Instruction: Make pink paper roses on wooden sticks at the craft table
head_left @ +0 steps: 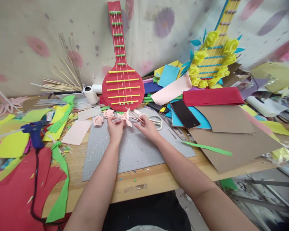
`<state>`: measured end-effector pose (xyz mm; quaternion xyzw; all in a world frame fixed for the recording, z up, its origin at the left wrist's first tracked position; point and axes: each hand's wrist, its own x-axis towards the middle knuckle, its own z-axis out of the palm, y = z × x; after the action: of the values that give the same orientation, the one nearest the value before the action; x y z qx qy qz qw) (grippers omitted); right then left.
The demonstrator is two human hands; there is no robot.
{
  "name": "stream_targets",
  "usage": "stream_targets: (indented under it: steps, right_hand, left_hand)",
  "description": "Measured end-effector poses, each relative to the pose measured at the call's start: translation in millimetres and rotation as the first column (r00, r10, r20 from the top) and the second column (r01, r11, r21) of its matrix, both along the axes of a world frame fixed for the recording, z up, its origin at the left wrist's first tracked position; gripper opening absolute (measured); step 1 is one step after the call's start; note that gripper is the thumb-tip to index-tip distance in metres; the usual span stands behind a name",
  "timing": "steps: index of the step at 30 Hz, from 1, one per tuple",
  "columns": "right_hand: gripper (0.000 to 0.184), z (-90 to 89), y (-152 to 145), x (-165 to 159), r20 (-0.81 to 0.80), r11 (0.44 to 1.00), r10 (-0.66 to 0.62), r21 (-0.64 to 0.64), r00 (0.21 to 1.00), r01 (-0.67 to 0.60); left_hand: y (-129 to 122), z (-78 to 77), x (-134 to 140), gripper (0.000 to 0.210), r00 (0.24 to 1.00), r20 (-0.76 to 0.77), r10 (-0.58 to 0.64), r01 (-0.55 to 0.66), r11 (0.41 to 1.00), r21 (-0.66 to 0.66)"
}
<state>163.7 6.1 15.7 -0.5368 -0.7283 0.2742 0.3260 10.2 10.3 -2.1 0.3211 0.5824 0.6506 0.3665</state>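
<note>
Across our wooden table (pixel 156 183), over a grey cutting mat (pixel 144 152) that seemingly protects the wood, our left hand (pixel 115 129) pinches a pink flower (pixel 126 119), probably steadying it for the thin stick (pixel 136 116) gripped in our right hand (pixel 148 128).

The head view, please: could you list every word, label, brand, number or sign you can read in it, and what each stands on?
No text can be read.
Cutting mat: faint grid; any numbers too small to read.
Phone: dark; any marking too small to read.
Glue gun: any label too blurred.
</note>
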Motion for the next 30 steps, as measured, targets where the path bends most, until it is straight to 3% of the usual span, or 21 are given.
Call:
stream_targets:
  steps: [4, 8, 14, 19, 23, 27, 30]
  right_hand:
    - [0.035, -0.4, -4.2, -8.7, 0.083, 0.999, 0.026, 0.024, 0.996, -0.028]
    - [0.027, -1.5, -3.3, -10.0, 0.127, 0.998, -0.011, 0.061, 0.992, 0.003]
    - [0.021, -5.4, 4.7, -5.3, -0.007, 0.999, -0.049, -0.001, 0.999, 0.049]
    - [0.02, -12.4, 10.2, -2.7, -0.176, 0.997, -0.048, -0.063, 0.983, 0.038]
    - [0.018, -14.1, 12.3, -2.8, -0.24, 0.994, -0.077, -0.09, 0.968, 0.057]
    - [0.016, -12.4, 13.3, -5.3, -0.218, 0.987, -0.14, -0.113, 0.966, 0.118]
    - [0.017, -11.8, 14.3, -7.1, -0.187, 0.979, -0.18, -0.129, 0.966, 0.158]
  left_hand:
    - [0.0, -4.7, 1.2, 0.043, 0.998, -0.054, -0.031, 0.031, 0.999, -0.014]
    - [1.7, -9.4, -0.5, 0.044, 0.994, -0.085, -0.073, 0.073, 0.997, 0.0]
    - [-0.6, -9.9, -3.9, 0.036, 0.964, -0.242, -0.111, 0.118, 0.993, 0.016]
    - [-7.5, -2.0, -3.5, 0.039, 0.865, -0.496, -0.073, 0.066, 0.997, -0.032]
    - [-11.6, 5.1, -0.6, 0.04, 0.788, -0.615, -0.038, 0.017, 0.999, -0.041]
    - [-15.7, 7.6, 6.4, 0.035, 0.678, -0.724, 0.124, -0.032, 0.99, 0.139]
    - [-20.4, 7.3, 18.2, 0.032, 0.611, -0.779, 0.143, 0.086, 0.966, 0.244]
